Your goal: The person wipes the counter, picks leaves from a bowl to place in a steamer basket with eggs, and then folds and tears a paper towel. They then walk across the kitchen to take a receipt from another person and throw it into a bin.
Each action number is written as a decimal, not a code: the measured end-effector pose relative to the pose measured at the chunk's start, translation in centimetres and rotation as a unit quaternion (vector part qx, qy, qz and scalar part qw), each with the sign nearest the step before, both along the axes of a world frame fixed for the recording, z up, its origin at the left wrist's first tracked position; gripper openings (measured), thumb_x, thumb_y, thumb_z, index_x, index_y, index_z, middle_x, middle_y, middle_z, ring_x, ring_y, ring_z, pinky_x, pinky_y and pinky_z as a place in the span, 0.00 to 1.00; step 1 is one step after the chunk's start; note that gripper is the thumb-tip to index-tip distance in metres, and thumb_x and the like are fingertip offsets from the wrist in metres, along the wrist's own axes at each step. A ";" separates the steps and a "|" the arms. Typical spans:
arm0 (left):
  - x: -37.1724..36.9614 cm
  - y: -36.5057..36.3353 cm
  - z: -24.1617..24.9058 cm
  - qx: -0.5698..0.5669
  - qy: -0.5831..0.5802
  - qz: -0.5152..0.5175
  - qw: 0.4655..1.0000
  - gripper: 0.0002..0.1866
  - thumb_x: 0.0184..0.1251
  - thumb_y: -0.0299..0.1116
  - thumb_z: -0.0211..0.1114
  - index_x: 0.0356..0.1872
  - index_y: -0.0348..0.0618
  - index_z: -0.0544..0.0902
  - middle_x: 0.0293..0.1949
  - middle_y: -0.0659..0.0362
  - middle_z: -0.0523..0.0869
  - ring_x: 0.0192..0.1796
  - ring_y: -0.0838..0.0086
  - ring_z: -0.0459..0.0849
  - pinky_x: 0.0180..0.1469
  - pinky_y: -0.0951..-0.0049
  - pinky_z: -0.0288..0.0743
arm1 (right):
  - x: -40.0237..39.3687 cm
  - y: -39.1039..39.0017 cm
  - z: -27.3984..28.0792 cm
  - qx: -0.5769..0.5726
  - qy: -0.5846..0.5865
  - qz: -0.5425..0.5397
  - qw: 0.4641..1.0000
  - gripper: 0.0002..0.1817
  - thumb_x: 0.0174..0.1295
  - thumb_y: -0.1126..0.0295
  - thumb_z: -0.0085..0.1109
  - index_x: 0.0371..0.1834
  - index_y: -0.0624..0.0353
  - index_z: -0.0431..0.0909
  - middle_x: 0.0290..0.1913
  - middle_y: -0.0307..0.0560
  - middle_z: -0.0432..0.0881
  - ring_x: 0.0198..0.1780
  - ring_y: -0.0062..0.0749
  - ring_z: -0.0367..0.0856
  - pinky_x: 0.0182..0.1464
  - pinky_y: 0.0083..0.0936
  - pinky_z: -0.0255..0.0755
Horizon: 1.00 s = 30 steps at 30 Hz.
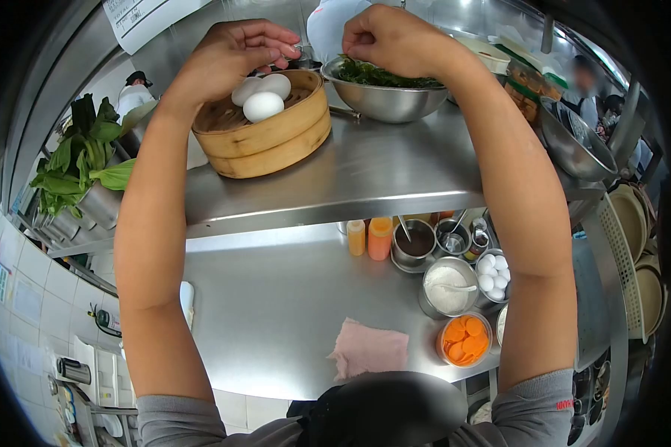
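Note:
My left hand [242,56] is over the back of a round bamboo steamer [268,145], its fingers loosely bent and apart. Inside the steamer sit several white eggs [263,107], right beneath that hand. To the right, my right hand [391,39] is above a steel bowl [399,104] heaped with dark leafy greens [376,74]. Its fingers are pinched together at the left edge of the greens; whatever is between the fingertips is too small to make out. Both the steamer and the bowl stand on a raised steel shelf [395,160].
Below the shelf, the steel counter [261,313] holds a pink cloth [369,348], sauce bottles [379,238], a tub of sliced carrots [466,340], a pot of white powder [450,289] and a bowl of eggs [493,276]. Leafy vegetables [82,156] stand at left. Other people are in the background.

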<state>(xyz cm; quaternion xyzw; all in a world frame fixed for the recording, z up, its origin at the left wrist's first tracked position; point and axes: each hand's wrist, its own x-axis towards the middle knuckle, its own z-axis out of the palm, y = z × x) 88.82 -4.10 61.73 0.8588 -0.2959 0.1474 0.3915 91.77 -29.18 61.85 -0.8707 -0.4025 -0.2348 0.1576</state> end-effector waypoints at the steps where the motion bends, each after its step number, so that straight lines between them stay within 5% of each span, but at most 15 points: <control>1: 0.0 0.0 0.0 0.008 0.000 -0.001 1.000 0.13 0.68 0.26 0.61 0.52 0.36 0.81 0.45 0.55 0.87 0.45 0.79 0.83 0.47 0.79 0.75 | 0.0 0.3 -0.2 0.008 -0.023 -0.002 1.000 0.08 0.58 0.68 0.60 0.35 0.59 0.83 0.37 0.54 0.85 0.40 0.45 0.83 0.44 0.35 0.75; 8: -0.6 -0.4 0.1 0.009 0.029 -0.033 0.999 0.18 0.67 0.23 0.58 0.58 0.36 0.77 0.51 0.55 0.86 0.49 0.78 0.82 0.48 0.77 0.76 | -1.2 0.9 0.4 0.066 0.029 0.025 0.997 0.10 0.60 0.69 0.58 0.41 0.60 0.83 0.39 0.56 0.85 0.42 0.45 0.83 0.45 0.34 0.75; 14: -0.8 -0.6 -0.1 -0.008 0.044 -0.089 0.995 0.20 0.67 0.25 0.60 0.60 0.36 0.74 0.53 0.55 0.84 0.49 0.76 0.83 0.49 0.76 0.75 | -2.3 0.7 -0.2 0.073 -0.075 0.091 0.990 0.09 0.61 0.70 0.58 0.40 0.62 0.83 0.37 0.55 0.85 0.40 0.44 0.83 0.43 0.33 0.75; 20: -0.4 -0.4 -0.2 -0.018 0.037 -0.048 0.998 0.15 0.67 0.30 0.64 0.52 0.36 0.79 0.43 0.58 0.86 0.44 0.77 0.83 0.48 0.78 0.76 | -0.6 1.0 0.2 0.062 0.026 0.059 0.996 0.07 0.62 0.73 0.56 0.38 0.62 0.83 0.34 0.53 0.85 0.37 0.39 0.83 0.43 0.31 0.75; 23: -0.4 -0.4 -0.2 -0.014 0.013 -0.011 1.000 0.11 0.67 0.29 0.63 0.47 0.35 0.81 0.40 0.58 0.86 0.42 0.77 0.85 0.46 0.79 0.78 | -0.1 0.9 0.1 0.104 0.069 0.113 0.986 0.09 0.66 0.73 0.53 0.33 0.66 0.82 0.31 0.50 0.84 0.35 0.33 0.82 0.40 0.27 0.75; 26: -0.5 -0.1 0.2 -0.006 0.003 0.011 1.000 0.11 0.67 0.33 0.66 0.44 0.37 0.83 0.34 0.61 0.84 0.38 0.79 0.82 0.47 0.78 0.76 | 0.7 1.2 -0.1 0.182 0.240 0.207 0.931 0.12 0.70 0.71 0.52 0.32 0.68 0.80 0.28 0.47 0.83 0.33 0.28 0.80 0.38 0.23 0.75; 30: -0.3 0.2 -0.1 -0.017 -0.030 0.026 0.999 0.14 0.71 0.39 0.62 0.40 0.35 0.82 0.32 0.60 0.83 0.36 0.78 0.82 0.47 0.77 0.76 | -0.2 0.3 1.0 0.144 0.264 0.222 0.928 0.23 0.75 0.57 0.44 0.36 0.68 0.78 0.29 0.47 0.82 0.31 0.28 0.80 0.37 0.22 0.76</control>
